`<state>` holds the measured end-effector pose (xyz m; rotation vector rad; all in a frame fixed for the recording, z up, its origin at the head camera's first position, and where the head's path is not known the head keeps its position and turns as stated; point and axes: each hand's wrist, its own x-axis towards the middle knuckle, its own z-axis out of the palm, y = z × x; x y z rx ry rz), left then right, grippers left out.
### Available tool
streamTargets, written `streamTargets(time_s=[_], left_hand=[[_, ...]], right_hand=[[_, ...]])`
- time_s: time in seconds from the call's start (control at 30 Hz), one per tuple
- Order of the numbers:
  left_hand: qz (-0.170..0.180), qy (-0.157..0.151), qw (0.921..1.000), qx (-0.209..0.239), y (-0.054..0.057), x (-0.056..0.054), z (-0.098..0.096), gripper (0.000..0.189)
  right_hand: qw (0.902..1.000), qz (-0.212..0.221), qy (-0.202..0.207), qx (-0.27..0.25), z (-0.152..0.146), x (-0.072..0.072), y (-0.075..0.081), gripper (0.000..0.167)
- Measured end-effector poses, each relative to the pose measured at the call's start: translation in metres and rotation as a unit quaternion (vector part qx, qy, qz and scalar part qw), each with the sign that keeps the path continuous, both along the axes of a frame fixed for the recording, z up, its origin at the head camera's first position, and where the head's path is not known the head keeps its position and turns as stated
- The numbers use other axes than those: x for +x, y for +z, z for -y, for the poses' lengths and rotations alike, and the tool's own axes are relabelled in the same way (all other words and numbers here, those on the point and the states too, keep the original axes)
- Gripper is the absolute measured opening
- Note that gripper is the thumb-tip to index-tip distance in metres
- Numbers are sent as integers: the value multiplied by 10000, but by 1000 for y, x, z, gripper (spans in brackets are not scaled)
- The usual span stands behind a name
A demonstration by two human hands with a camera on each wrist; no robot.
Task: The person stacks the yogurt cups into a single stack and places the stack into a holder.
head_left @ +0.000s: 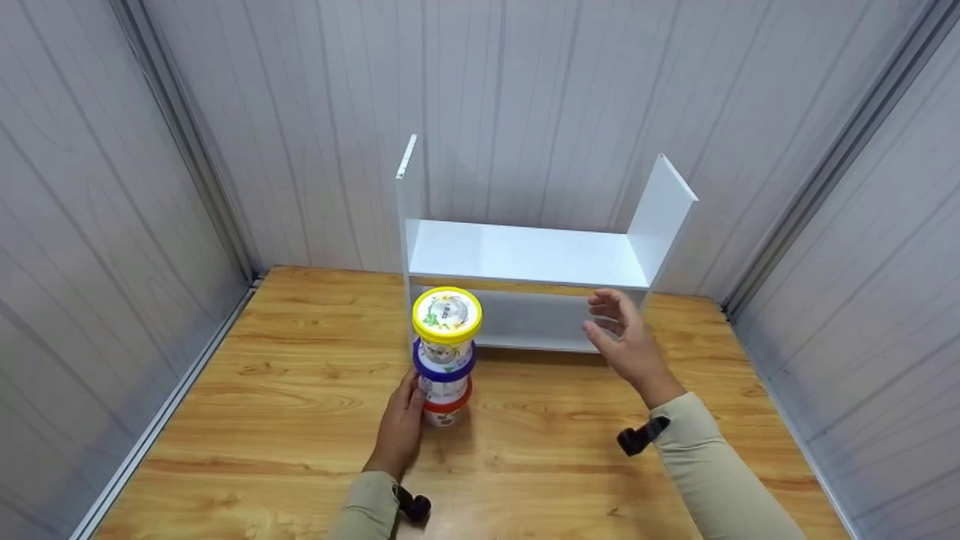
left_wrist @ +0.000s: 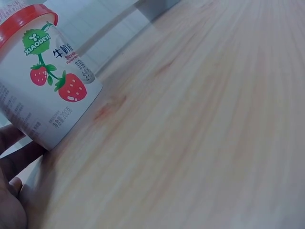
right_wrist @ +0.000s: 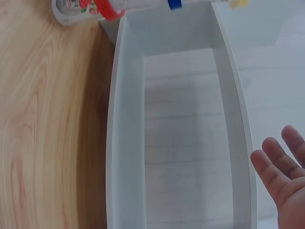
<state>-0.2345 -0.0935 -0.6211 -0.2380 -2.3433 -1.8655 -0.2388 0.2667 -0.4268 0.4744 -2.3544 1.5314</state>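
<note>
Before the shelf (head_left: 529,251), left hand (head_left: 399,427) touches stacked tubs (head_left: 445,354), likely steadying; clamped or not, can't tell. Right hand (head_left: 628,346) free, fingers apart. Next calls for gentle, level handling.

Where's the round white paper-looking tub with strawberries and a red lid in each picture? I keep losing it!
Head: the strawberry tub is just left of and below the middle, at the bottom of the stack.
Left wrist: the strawberry tub is big, upper left, cut off by the edge.
Right wrist: the strawberry tub is at the top, left of middle, partly cut off.
Shared landmark: the wood-grained tabletop.
</note>
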Motion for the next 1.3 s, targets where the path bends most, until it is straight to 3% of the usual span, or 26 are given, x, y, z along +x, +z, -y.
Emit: streamTargets(time_s=[0.4,0.5,0.63,0.7,1.03,1.3], left_hand=[[-114,-78,9998,169,-1,-1,1,48],[-144,-166,9996,182,7,2,0,48],[-42,-69,10000,23,7,4,0,50],[-38,9,10000,-9,-2,0,1,50],[227,39,9997,101,1,3,2,55],[258,22,9996,101,3,4,1,57]], right_hand=[[9968,136,-790,-73,-41,-1,-3,43],[9940,178,-1076,43,-50,-4,-6,44],[9893,351,-1417,-9,-58,-9,-8,46],[9861,425,-1605,-26,-61,-12,-8,47],[9740,574,-2190,-63,-71,-33,-8,52],[9690,795,-2338,-75,-72,-48,-4,60]])
